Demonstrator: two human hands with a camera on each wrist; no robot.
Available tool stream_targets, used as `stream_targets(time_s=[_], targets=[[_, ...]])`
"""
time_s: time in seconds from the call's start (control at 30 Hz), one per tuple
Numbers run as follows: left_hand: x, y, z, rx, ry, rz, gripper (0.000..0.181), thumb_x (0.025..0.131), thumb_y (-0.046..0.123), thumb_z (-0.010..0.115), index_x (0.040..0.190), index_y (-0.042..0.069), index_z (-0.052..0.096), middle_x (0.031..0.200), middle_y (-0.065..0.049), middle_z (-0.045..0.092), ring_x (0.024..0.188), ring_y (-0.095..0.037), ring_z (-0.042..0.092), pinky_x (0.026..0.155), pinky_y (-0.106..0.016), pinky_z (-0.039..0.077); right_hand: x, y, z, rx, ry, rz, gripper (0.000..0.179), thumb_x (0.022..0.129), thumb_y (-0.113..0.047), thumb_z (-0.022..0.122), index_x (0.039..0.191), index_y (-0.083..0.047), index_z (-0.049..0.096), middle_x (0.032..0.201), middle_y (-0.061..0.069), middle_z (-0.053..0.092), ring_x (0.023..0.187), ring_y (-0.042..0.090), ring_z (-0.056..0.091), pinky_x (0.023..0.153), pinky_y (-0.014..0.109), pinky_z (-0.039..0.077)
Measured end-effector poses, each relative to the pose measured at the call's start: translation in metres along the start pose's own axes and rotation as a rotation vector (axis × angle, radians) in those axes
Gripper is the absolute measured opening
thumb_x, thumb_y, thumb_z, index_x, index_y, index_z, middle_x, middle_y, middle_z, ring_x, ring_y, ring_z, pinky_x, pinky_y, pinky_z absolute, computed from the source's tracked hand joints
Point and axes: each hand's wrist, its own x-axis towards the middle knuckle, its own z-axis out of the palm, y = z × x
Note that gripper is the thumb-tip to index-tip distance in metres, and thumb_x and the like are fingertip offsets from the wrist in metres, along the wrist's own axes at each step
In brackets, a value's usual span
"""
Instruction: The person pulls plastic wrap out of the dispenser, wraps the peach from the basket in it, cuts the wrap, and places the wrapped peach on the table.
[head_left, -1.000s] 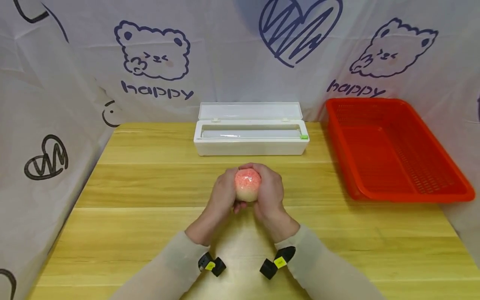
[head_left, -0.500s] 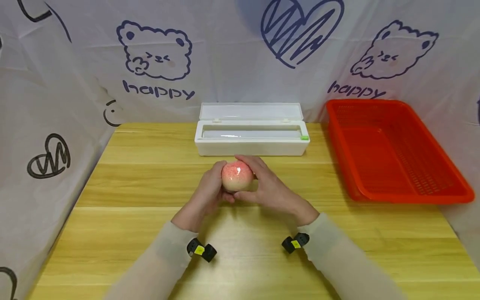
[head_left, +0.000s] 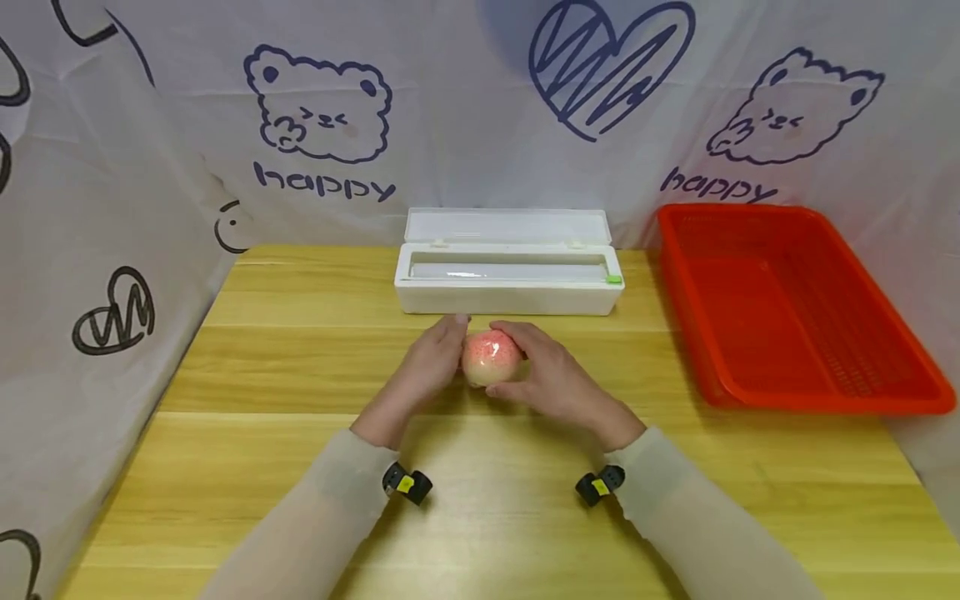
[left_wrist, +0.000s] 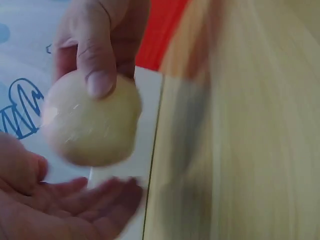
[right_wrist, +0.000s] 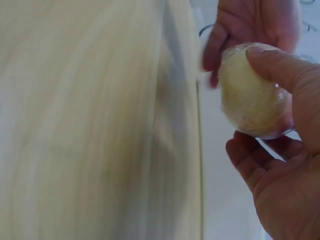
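A round peach (head_left: 491, 358), pink on top and cream below, shines under clear plastic film with fine wrinkles. My right hand (head_left: 558, 379) holds it over the table, thumb on the near side and fingers around the far side. In the right wrist view, the wrapped peach (right_wrist: 252, 92) sits between the thumb and the fingers of my right hand (right_wrist: 290, 185). My left hand (head_left: 431, 362) is just left of it, fingers extended. A gap shows between my left hand (left_wrist: 75, 210) and the peach (left_wrist: 95, 125) in the left wrist view.
Behind the hands stands a white cling film dispenser (head_left: 510, 300), lid raised, with a roll inside and a green slider (head_left: 613, 280) at its right end. A red plastic basket (head_left: 723, 392) stands at the right. White cloth (head_left: 465, 100) with drawings hangs behind the wooden table (head_left: 300, 375).
Both hands were cupped around the peach one second ago. They moved left with it, then back slightly right. My left hand has let go, and the right hand now holds the peach alone.
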Motion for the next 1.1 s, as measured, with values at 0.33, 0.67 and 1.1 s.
stream_targets(time_s=[0.33, 0.67, 1.1], targets=[[0.006, -0.017, 0.01, 0.455, -0.17, 0.288, 0.075, 0.09, 0.001, 0.074, 0.158, 0.004, 0.042, 0.159, -0.019, 0.045, 0.133, -0.033, 0.057, 0.113, -0.048, 0.048, 0.001, 0.031, 0.003, 0.018, -0.043, 0.102, 0.084, 0.086, -0.03, 0.09, 0.155, -0.01, 0.045, 0.148, 0.01, 0.058, 0.132, 0.027, 0.06, 0.112, 0.049, 0.049], [0.008, -0.019, 0.014, 0.475, -0.125, 0.311, 0.074, 0.092, 0.012, 0.083, 0.156, 0.003, 0.047, 0.152, -0.015, 0.056, 0.129, -0.028, 0.061, 0.11, -0.044, 0.051, 0.0, 0.035, 0.004, 0.01, -0.059, 0.099, 0.087, 0.085, -0.031, 0.091, 0.155, -0.009, 0.044, 0.149, 0.01, 0.057, 0.132, 0.027, 0.059, 0.113, 0.049, 0.048], [0.006, -0.018, 0.013, 0.495, -0.127, 0.294, 0.09, 0.09, 0.018, 0.086, 0.163, 0.007, 0.036, 0.157, -0.018, 0.05, 0.139, -0.033, 0.054, 0.116, -0.048, 0.046, -0.004, 0.038, 0.003, -0.02, -0.056, 0.135, 0.105, 0.085, -0.037, 0.09, 0.164, -0.004, 0.03, 0.161, 0.016, 0.044, 0.148, 0.033, 0.046, 0.121, 0.053, 0.04]])
